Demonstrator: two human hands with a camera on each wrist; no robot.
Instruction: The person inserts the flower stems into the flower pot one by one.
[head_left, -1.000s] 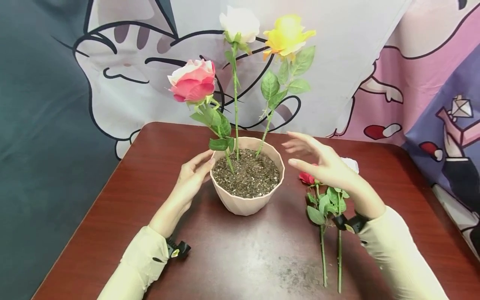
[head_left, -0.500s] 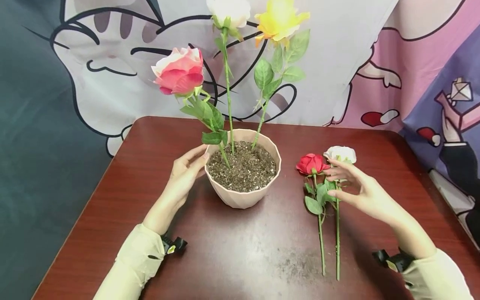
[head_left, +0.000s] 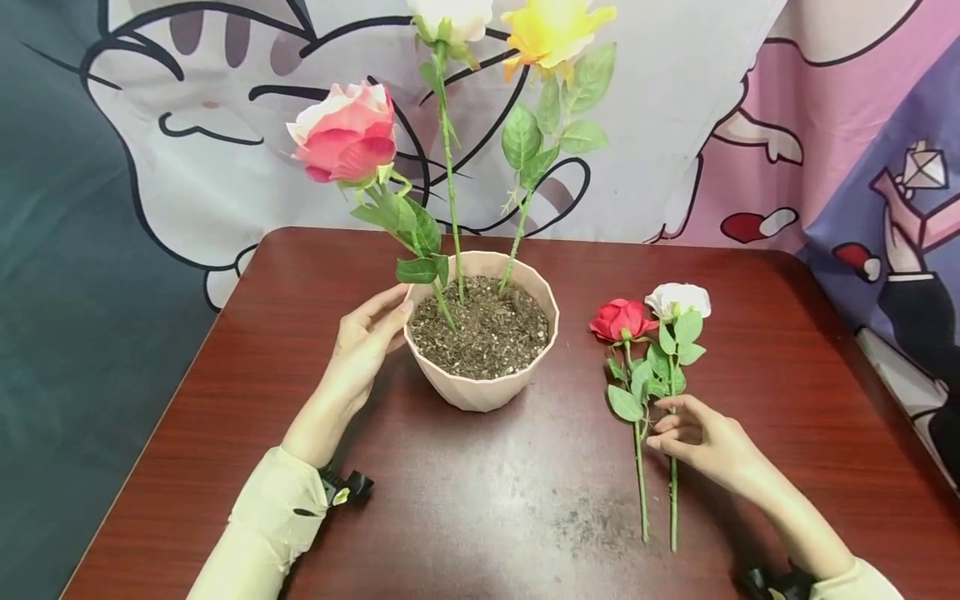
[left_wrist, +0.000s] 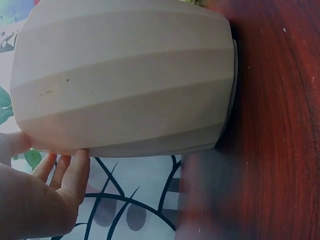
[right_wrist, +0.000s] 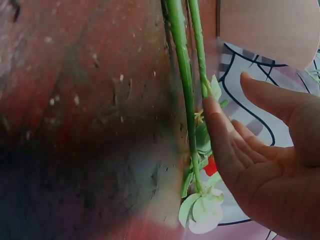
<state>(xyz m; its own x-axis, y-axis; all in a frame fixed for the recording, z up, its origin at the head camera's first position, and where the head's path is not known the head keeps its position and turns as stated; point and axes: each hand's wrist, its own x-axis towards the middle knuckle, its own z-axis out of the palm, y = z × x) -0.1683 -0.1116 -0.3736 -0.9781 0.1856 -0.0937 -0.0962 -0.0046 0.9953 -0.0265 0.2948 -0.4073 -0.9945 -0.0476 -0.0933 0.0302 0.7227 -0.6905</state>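
My left hand (head_left: 362, 343) rests against the left side of a pale beige flowerpot (head_left: 480, 392); in the left wrist view its fingertips touch the faceted wall (left_wrist: 125, 80). Dark soil (head_left: 491, 333) fills the pot. Three artificial roses stand in it: a pink one (head_left: 345, 137) leaning left, a white one (head_left: 453, 18) and a yellow one (head_left: 557, 33). To the right, a red rose (head_left: 621, 320) and a white rose (head_left: 678, 300) lie on the table. My right hand (head_left: 705, 440) hovers at the white rose's stem (right_wrist: 186, 80), fingers loosely bent and thumb apart, gripping nothing.
The reddish-brown table (head_left: 465, 500) has a dark scuffed patch near its front. Behind it hangs a cartoon-printed cloth (head_left: 637, 125). The tall roses in the pot rise above table height in front of that cloth.
My right hand has moved from beside the pot, right and toward me, down to the stems of the lying roses. My left hand stays at the pot. The head view has tilted slightly downward.
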